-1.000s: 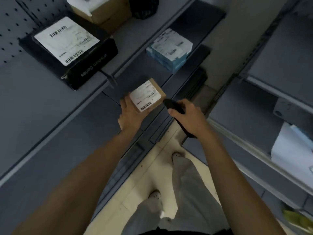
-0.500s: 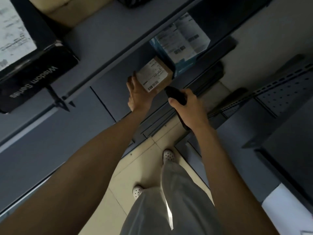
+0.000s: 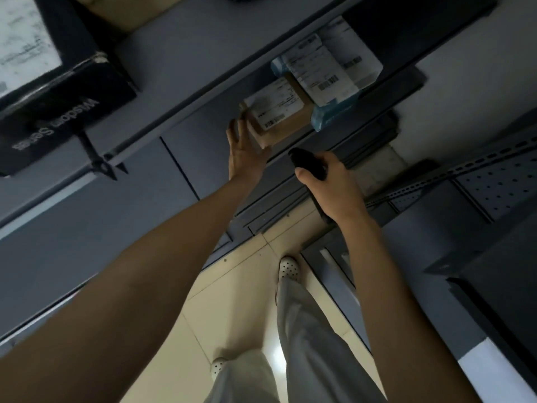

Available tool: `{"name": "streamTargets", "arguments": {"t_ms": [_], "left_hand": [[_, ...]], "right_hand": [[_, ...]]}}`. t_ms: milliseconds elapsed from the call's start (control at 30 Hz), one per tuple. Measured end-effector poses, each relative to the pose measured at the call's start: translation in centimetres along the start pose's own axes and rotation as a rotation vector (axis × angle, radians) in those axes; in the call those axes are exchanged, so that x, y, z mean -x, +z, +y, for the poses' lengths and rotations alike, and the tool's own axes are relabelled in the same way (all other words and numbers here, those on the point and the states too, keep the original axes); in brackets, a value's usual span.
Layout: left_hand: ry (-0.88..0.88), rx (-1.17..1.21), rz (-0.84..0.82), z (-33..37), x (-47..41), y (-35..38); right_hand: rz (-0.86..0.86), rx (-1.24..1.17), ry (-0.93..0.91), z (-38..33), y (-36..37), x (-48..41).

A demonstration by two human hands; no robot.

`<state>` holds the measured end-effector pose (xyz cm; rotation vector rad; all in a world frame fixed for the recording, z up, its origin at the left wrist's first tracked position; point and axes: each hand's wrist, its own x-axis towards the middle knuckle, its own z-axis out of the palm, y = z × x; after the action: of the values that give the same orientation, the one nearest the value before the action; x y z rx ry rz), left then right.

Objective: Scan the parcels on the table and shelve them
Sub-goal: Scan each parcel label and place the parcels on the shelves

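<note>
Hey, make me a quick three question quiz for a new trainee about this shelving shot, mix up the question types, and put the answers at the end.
1. True or false: the right hand grips the black scanner.
2. The left hand touches the brown parcel. Which thing lies right beside that parcel? A) the blue parcel B) a red bag C) a glass bottle
3. Fill in: the black box on the higher shelf reads "Wisdom ___".
Key: 1 true; 2 A; 3 Series.
</note>
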<state>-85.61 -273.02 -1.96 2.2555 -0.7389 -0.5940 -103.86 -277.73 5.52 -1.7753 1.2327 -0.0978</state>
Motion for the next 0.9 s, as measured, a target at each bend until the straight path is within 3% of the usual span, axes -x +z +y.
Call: {"name": "streamTargets", "arguments": {"t_ms": [167,400,700,900], "left_hand": [[0.032,-0.216,-0.036,-5.1,5.1,-5.3],[-0.026,-0.495,0.085,-14.9,18.4,-15.9],[-0.296,-0.674,0.346,-32.2,48.7,-31.0],[-0.559,-0.764,0.449,-39.8,67.5,-37.5]], "right_hand": [[-0.057,0.113,-0.080,-1.7,3.2,3.4],[-0.241,0.236,-0.270,-5.7,12.8,12.8],[-0.552,0.328,-0.645,-10.2,31.9,35.4],[-0.798,0.384,-0.871,-11.7,41.8,51.5]]}}
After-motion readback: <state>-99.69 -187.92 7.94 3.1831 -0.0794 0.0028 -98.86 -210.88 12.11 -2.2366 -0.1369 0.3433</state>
